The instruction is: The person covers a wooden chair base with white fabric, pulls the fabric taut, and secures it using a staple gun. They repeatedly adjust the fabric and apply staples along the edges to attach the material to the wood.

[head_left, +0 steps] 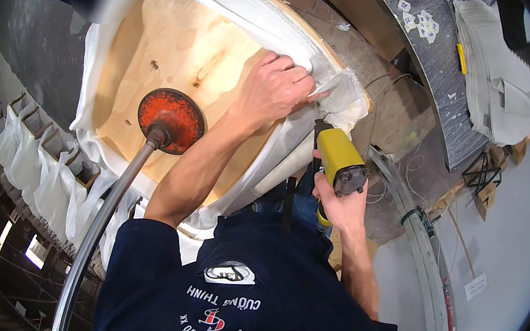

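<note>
Dark blue work-shirt fabric (249,296) filled the lower centre of the view, closest to the lens, with both bare forearms rising out of it.

Left hand (274,90): the fingers were curled and pressed down onto a strip of white mesh fabric (347,86), pinching it flat against the edge of the round plywood seat base (181,43). The fabric wrapped over the base's rim, with a thicker white padded band (244,11) running along the upper edge.

Right hand (339,204): the fingers were closed fully around the grip of a yellow staple gun (338,158). The tool's nose pointed up toward the fabric edge just below the left hand's fingertips; whether the nose touched the fabric could not be determined.

A red round flange (171,119) sat on the plywood face, left of the left forearm, with a grey metal pole (107,212) running from it toward the lower left.

Folded grey-white cloth pieces (500,82) lay on a surface at upper right, well apart from both hands. A curved metal rail (426,251) ran along the floor at right.
</note>
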### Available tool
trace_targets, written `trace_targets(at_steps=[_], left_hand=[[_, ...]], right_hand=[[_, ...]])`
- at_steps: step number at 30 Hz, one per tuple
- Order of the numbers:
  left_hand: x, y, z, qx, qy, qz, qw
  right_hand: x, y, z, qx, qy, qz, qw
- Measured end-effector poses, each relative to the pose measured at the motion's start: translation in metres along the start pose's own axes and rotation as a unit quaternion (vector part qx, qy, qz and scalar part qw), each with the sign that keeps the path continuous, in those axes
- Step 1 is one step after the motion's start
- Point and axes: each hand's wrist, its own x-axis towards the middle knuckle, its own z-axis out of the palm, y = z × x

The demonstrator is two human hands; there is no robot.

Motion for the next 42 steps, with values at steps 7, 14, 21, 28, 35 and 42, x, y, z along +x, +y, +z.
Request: trace_targets(at_steps=[7,14,21,28,35,42], left_hand=[[0.007,-0.002,-0.003,-0.032,0.007,-0.004,0.999],[0.007,-0.007,0.002,-0.054,0.027,-0.004,0.998],[0.014,-0.009,-0.007,-0.028,0.024,0.018,0.999],[-0.004,-0.008,-0.007,-0.003,0.029,-0.056,0.998],[-0.043,0.058,-0.007,-0.14,0.1,-0.241,0.955],[-0.014,0.038,0.001,-0.046,0.044,-0.239,0.969]], right_hand=[[0.018,0.01,0.014,-0.036,0.023,-0.043,0.998],[0.02,-0.002,0.024,-0.037,-0.022,-0.001,0.999],[0.029,-0.007,0.029,-0.096,0.021,-0.178,0.979],[0.031,-0.009,0.005,-0.006,-0.029,-0.028,0.999],[0.023,0.01,0.0,0.136,-0.036,-0.049,0.989],[0.024,0.014,-0.002,0.183,-0.038,-0.057,0.981]])
